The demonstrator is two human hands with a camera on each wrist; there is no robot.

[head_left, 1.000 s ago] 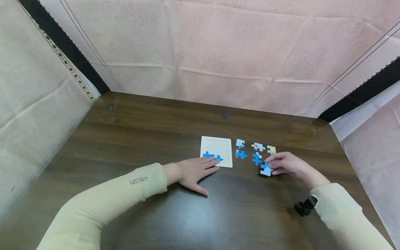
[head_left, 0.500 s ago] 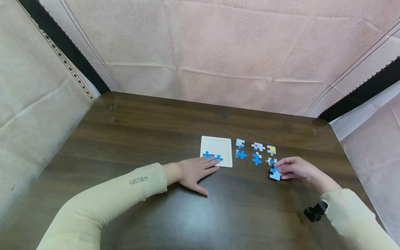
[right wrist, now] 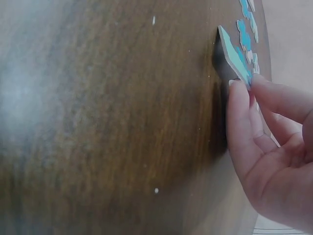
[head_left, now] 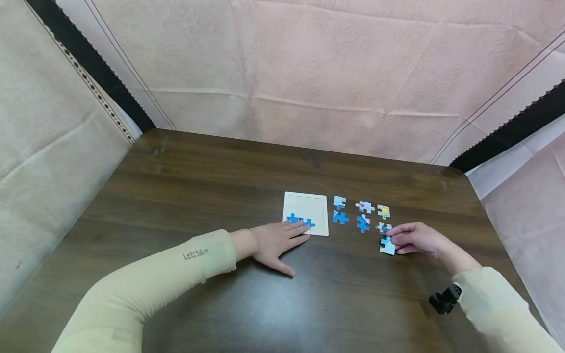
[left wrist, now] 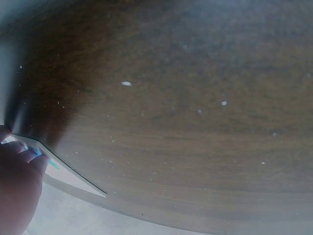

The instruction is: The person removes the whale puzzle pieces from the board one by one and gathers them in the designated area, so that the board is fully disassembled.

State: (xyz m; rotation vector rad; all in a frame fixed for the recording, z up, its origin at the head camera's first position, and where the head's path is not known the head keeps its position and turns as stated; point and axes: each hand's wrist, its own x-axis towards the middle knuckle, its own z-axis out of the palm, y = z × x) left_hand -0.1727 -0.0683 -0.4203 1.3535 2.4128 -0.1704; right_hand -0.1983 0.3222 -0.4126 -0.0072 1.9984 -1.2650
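Observation:
My right hand pinches a blue and white jigsaw piece between thumb and fingertips. In the right wrist view, the held piece is tilted, with one edge raised off the table. My left hand lies with spread, straight fingers over the near edge of a white puzzle tray. Two blue pieces joined side by side lie in that tray's lower part, partly covered by the left fingertips. In the left wrist view only some fingers and a corner of the tray show.
Several loose jigsaw pieces lie right of the tray, among them a blue one, another blue one and one with a yellow figure. A partly covered piece sits just beyond the held one. Fabric hangs behind the table.
Holding the jigsaw piece, my right hand has shifted right and slightly nearer, uncovering another piece beyond it. Over the last half second it has barely moved. My left hand has stayed in place.

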